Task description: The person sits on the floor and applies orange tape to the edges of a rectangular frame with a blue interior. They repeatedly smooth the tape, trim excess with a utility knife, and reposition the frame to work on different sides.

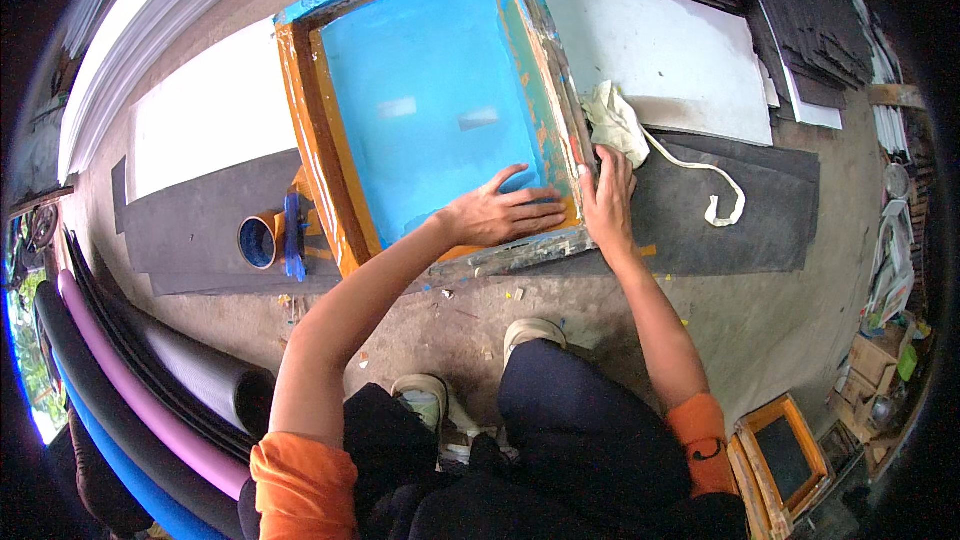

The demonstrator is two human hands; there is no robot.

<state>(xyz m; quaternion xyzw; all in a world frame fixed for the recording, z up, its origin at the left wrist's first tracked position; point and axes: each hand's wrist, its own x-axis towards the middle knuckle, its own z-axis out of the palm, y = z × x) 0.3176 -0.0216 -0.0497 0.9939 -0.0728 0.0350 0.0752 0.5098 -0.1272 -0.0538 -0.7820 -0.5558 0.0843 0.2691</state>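
Note:
A wooden screen-printing frame (310,140) lies in front of me, its inside coated bright blue with two small pale windows. My left hand (500,215) rests inside its near right corner, fingers stretched out and spread on the orange and blue surface, holding nothing. At the outer right side, my right hand (612,202) closes on the frame's rim, thumb on top and fingers along the outside. Just beyond that hand sits a crumpled cream cloth (615,122) with a long strip trailing right. Left of the frame stands an open can (258,242), with a blue-stained tool (293,235) beside it.
White sheets (215,105) and dark sheets (730,200) lie on the concrete floor under and around the frame. Stacked dark boards (800,25) are at the far right. Foam rolls (140,370) run along the left. A smaller wooden frame (785,455) stands at lower right.

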